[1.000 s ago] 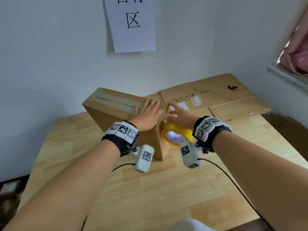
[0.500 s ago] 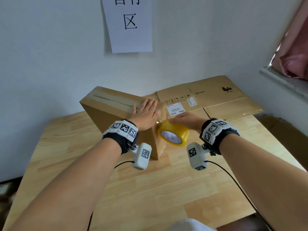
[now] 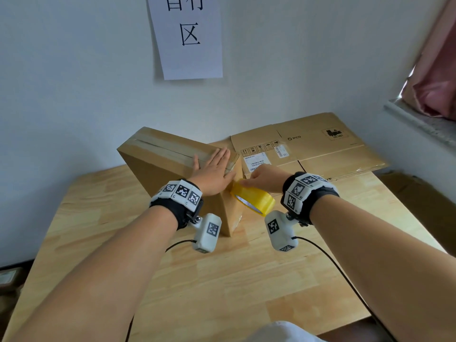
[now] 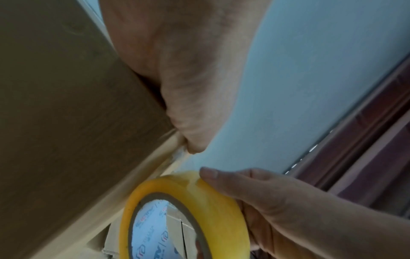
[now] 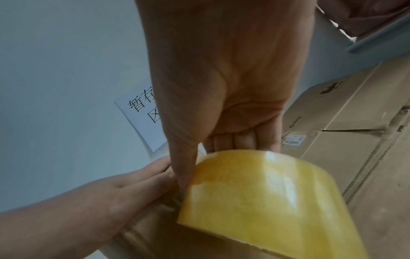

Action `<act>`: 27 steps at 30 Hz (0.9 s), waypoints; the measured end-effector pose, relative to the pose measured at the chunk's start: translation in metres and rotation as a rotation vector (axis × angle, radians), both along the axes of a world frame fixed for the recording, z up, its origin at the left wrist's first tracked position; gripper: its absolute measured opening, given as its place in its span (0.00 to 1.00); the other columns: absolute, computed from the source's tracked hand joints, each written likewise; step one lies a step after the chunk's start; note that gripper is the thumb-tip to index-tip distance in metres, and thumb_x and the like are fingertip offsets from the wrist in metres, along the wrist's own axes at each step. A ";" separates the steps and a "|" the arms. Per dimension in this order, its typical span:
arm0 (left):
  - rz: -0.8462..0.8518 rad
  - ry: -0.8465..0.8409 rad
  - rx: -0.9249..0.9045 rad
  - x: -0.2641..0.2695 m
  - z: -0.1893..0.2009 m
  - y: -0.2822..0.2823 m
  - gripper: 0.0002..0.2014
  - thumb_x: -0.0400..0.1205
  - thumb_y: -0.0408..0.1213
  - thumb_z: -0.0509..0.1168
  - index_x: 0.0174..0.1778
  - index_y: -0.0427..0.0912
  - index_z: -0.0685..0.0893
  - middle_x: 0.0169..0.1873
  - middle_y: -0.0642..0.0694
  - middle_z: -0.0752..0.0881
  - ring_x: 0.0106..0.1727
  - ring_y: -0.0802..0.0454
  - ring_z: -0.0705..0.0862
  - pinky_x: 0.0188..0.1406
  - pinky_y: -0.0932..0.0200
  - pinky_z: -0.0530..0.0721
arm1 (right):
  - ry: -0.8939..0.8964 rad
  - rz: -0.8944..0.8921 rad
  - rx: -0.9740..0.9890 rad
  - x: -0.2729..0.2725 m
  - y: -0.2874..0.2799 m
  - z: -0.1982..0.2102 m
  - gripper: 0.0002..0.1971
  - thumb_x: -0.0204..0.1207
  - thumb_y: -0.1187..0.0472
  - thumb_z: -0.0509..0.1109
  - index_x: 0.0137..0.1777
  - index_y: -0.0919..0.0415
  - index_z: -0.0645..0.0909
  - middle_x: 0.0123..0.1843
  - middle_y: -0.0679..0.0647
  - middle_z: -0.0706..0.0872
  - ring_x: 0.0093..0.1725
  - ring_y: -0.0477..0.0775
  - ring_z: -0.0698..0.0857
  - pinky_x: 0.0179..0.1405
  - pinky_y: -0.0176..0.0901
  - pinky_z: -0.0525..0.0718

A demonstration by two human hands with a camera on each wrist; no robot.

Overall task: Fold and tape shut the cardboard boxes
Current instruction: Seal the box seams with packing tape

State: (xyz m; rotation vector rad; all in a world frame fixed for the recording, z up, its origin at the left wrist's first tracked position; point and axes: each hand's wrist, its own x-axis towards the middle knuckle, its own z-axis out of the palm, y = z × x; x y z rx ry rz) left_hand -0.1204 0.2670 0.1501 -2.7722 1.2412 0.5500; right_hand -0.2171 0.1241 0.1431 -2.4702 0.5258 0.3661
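A brown cardboard box [image 3: 160,166] stands tilted on one edge on the wooden table [image 3: 222,280], with a tape strip along its top seam. My left hand [image 3: 213,172] lies flat with straight fingers on the box's top right end, and shows as a palm on cardboard [image 4: 55,105] in the left wrist view. My right hand [image 3: 262,177] grips a yellow tape roll [image 3: 253,199] at the box's right corner. The roll [image 4: 186,213] is held by curled fingers, the thumb [image 5: 184,166] pressed on the roll [image 5: 266,201].
Flattened cardboard boxes [image 3: 315,149] with labels lie at the table's back right against the white wall. A paper sign [image 3: 190,35] hangs on the wall. A pink curtain [image 3: 434,90] and a sill are at the right. Cables run from the wrist cameras.
My right hand has drawn the tape roll down and out from the box's right corner, then back close against it. The left hand stays flat on the box top.
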 end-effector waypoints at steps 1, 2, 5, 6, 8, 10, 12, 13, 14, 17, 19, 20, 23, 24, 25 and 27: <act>0.010 -0.014 -0.001 -0.003 -0.001 -0.002 0.31 0.88 0.55 0.38 0.83 0.47 0.35 0.82 0.55 0.33 0.82 0.60 0.33 0.76 0.30 0.30 | -0.001 0.011 -0.012 0.001 0.001 0.001 0.28 0.76 0.40 0.65 0.24 0.58 0.62 0.23 0.52 0.65 0.23 0.50 0.65 0.24 0.40 0.61; 0.018 -0.028 -0.003 -0.007 -0.002 -0.003 0.31 0.88 0.54 0.38 0.83 0.47 0.35 0.82 0.55 0.33 0.82 0.60 0.33 0.75 0.29 0.30 | 0.005 0.016 -0.017 0.002 0.000 0.002 0.28 0.77 0.41 0.66 0.24 0.58 0.61 0.23 0.51 0.64 0.23 0.50 0.64 0.24 0.40 0.60; 0.044 -0.039 -0.014 -0.012 -0.005 -0.007 0.31 0.87 0.54 0.38 0.84 0.47 0.36 0.82 0.56 0.34 0.82 0.61 0.33 0.74 0.27 0.30 | 0.041 0.008 -0.024 0.003 -0.003 -0.001 0.28 0.76 0.41 0.66 0.24 0.58 0.63 0.22 0.52 0.66 0.22 0.49 0.66 0.24 0.39 0.62; 0.052 -0.036 -0.016 -0.011 -0.005 -0.007 0.31 0.87 0.55 0.38 0.83 0.47 0.36 0.82 0.56 0.34 0.82 0.61 0.33 0.74 0.27 0.30 | 0.046 0.000 -0.018 0.005 -0.004 -0.002 0.28 0.76 0.41 0.66 0.24 0.59 0.64 0.23 0.52 0.67 0.23 0.50 0.67 0.24 0.39 0.63; 0.066 -0.032 -0.022 -0.008 -0.004 -0.003 0.32 0.87 0.56 0.39 0.83 0.47 0.35 0.82 0.56 0.34 0.82 0.61 0.33 0.75 0.27 0.32 | 0.058 -0.004 -0.030 0.009 -0.001 -0.001 0.28 0.75 0.39 0.66 0.25 0.59 0.65 0.23 0.52 0.68 0.23 0.50 0.68 0.24 0.39 0.64; 0.071 -0.026 -0.038 -0.004 -0.003 0.000 0.33 0.87 0.57 0.40 0.83 0.48 0.36 0.82 0.56 0.34 0.82 0.61 0.34 0.75 0.28 0.33 | 0.069 -0.003 -0.029 0.013 -0.001 -0.002 0.28 0.75 0.38 0.65 0.27 0.60 0.67 0.24 0.52 0.69 0.24 0.50 0.69 0.25 0.38 0.66; 0.072 -0.016 -0.054 -0.003 -0.003 0.000 0.34 0.87 0.58 0.42 0.84 0.48 0.37 0.83 0.56 0.35 0.82 0.61 0.35 0.75 0.28 0.33 | 0.097 -0.005 -0.010 0.015 -0.002 -0.005 0.28 0.75 0.37 0.64 0.28 0.60 0.68 0.26 0.52 0.71 0.25 0.50 0.70 0.26 0.38 0.67; 0.070 -0.013 -0.059 -0.003 -0.003 -0.001 0.34 0.87 0.58 0.43 0.84 0.48 0.37 0.83 0.56 0.35 0.82 0.61 0.35 0.75 0.28 0.32 | 0.102 -0.011 0.004 0.014 -0.003 -0.006 0.28 0.75 0.36 0.64 0.29 0.60 0.69 0.27 0.53 0.71 0.26 0.50 0.71 0.26 0.38 0.67; 0.068 -0.012 -0.061 -0.002 -0.003 -0.001 0.34 0.87 0.58 0.43 0.84 0.48 0.37 0.83 0.56 0.35 0.82 0.61 0.35 0.75 0.28 0.32 | 0.106 -0.026 0.021 0.014 -0.004 -0.009 0.28 0.75 0.35 0.64 0.29 0.60 0.69 0.27 0.52 0.72 0.26 0.50 0.71 0.26 0.38 0.67; 0.052 -0.016 -0.052 0.001 -0.003 -0.003 0.34 0.87 0.56 0.44 0.84 0.48 0.37 0.83 0.56 0.35 0.82 0.61 0.35 0.75 0.28 0.33 | 0.103 -0.048 0.062 0.011 -0.004 -0.007 0.25 0.76 0.35 0.61 0.37 0.59 0.76 0.33 0.54 0.77 0.30 0.51 0.75 0.27 0.37 0.68; 0.034 -0.027 -0.049 0.002 -0.003 -0.002 0.33 0.87 0.54 0.44 0.84 0.48 0.37 0.83 0.56 0.36 0.82 0.61 0.35 0.75 0.28 0.33 | 0.063 -0.148 0.189 0.011 -0.005 -0.007 0.24 0.82 0.40 0.56 0.60 0.58 0.80 0.48 0.60 0.83 0.42 0.58 0.81 0.35 0.41 0.75; 0.023 -0.035 -0.051 0.002 -0.004 -0.002 0.32 0.87 0.52 0.43 0.84 0.48 0.37 0.83 0.56 0.36 0.82 0.61 0.36 0.75 0.28 0.34 | 0.027 -0.206 0.260 0.011 -0.007 -0.009 0.24 0.84 0.42 0.54 0.67 0.59 0.77 0.54 0.62 0.84 0.48 0.59 0.84 0.41 0.43 0.79; -0.009 -0.039 -0.062 0.004 -0.005 -0.002 0.30 0.88 0.49 0.43 0.84 0.48 0.38 0.83 0.57 0.36 0.82 0.61 0.36 0.74 0.27 0.34 | -0.046 -0.360 0.479 0.010 -0.015 -0.018 0.27 0.84 0.40 0.51 0.48 0.62 0.83 0.41 0.58 0.87 0.38 0.54 0.84 0.44 0.45 0.83; -0.016 -0.031 -0.061 0.006 -0.004 -0.001 0.30 0.88 0.49 0.43 0.84 0.49 0.38 0.83 0.57 0.37 0.82 0.61 0.36 0.74 0.27 0.34 | -0.085 -0.460 0.546 0.008 -0.018 -0.021 0.28 0.84 0.40 0.51 0.42 0.63 0.81 0.37 0.56 0.86 0.35 0.52 0.83 0.40 0.42 0.82; -0.022 -0.021 -0.059 0.010 -0.003 -0.001 0.30 0.88 0.49 0.43 0.84 0.49 0.38 0.83 0.57 0.37 0.82 0.61 0.35 0.74 0.27 0.33 | -0.105 -0.520 0.575 0.005 -0.022 -0.023 0.27 0.85 0.42 0.51 0.40 0.63 0.79 0.35 0.56 0.85 0.34 0.52 0.82 0.38 0.41 0.80; -0.022 -0.003 -0.069 0.017 0.000 -0.001 0.31 0.88 0.51 0.46 0.84 0.50 0.39 0.83 0.58 0.37 0.82 0.61 0.36 0.75 0.27 0.33 | -0.125 -0.589 0.575 -0.006 -0.034 -0.033 0.23 0.86 0.48 0.52 0.39 0.64 0.77 0.34 0.55 0.84 0.32 0.51 0.81 0.35 0.40 0.77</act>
